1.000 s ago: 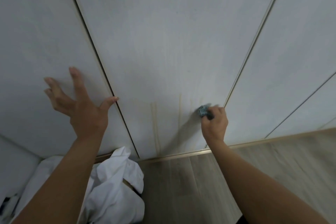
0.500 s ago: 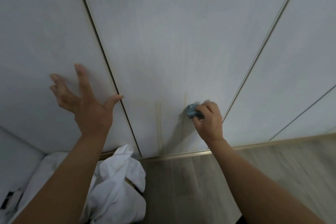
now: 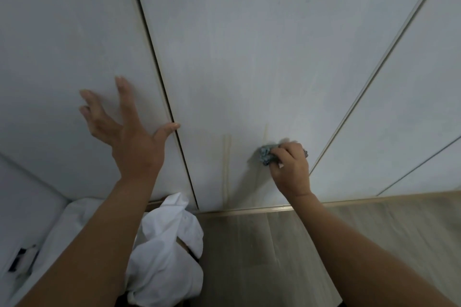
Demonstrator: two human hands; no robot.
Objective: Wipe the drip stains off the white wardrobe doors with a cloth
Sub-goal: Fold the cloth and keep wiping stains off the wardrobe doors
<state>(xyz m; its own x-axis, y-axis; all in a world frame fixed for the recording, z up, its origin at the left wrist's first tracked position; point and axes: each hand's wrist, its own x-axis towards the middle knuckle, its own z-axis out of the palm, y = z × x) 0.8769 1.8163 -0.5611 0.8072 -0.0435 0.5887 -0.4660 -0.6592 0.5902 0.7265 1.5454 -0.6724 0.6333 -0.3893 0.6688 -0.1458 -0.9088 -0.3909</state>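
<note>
White wardrobe doors (image 3: 249,45) fill the view. Low on the middle door run yellowish drip stains (image 3: 226,169), a double streak and a fainter one to its right. My right hand (image 3: 290,167) grips a small crumpled blue-grey cloth (image 3: 265,155) and presses it against the middle door, just below the fainter streak. My left hand (image 3: 124,132) has its fingers spread, fingertips on the left door and thumb at the gap between the doors.
A gold-coloured rail (image 3: 274,208) runs along the foot of the doors above wood-look flooring (image 3: 311,257). A heap of white fabric (image 3: 164,257) lies on the floor at the lower left, beside a white surface (image 3: 22,207).
My right hand has carried the cloth leftwards along the lower part of the middle door. My left hand has stayed braced on the left door.
</note>
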